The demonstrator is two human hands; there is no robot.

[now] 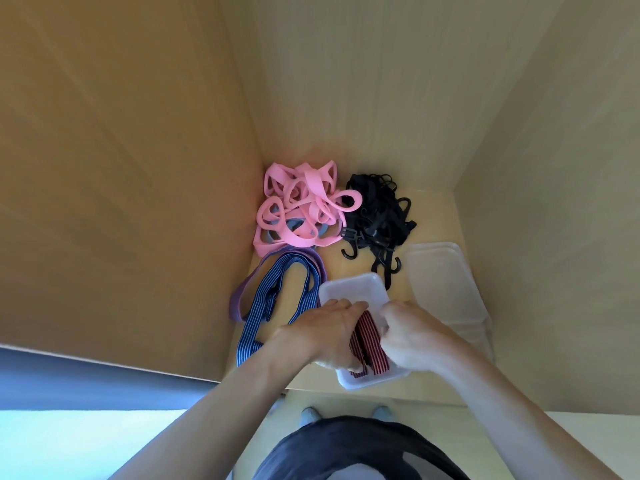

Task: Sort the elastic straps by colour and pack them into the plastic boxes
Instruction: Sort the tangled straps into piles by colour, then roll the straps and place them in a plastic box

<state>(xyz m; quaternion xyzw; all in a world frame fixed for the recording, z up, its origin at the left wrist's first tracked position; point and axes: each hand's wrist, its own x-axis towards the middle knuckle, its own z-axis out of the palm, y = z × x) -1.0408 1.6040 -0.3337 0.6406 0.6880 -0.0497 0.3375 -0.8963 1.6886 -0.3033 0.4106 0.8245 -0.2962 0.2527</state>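
1. step in hand: the red striped strap (367, 344) goes into the plastic box (349, 283); it lies folded inside.
2. the left hand (325, 336) has its grip clamped on the strap. the right hand (410, 336) is curled beside it; on strap or box wall, one cannot tell.
3. next, probably: let go, then take the blue striped strap (277, 299) for a box from the stack (446, 282).

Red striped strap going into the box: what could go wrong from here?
1. The red striped strap is folded and elastic; if the left hand and right hand let go, it may spring out of the plastic box.
2. The box sits close to the surface's near edge, so pressing down could tip it or slide it off.
3. The blue striped strap lies right beside the box and might get dragged in.
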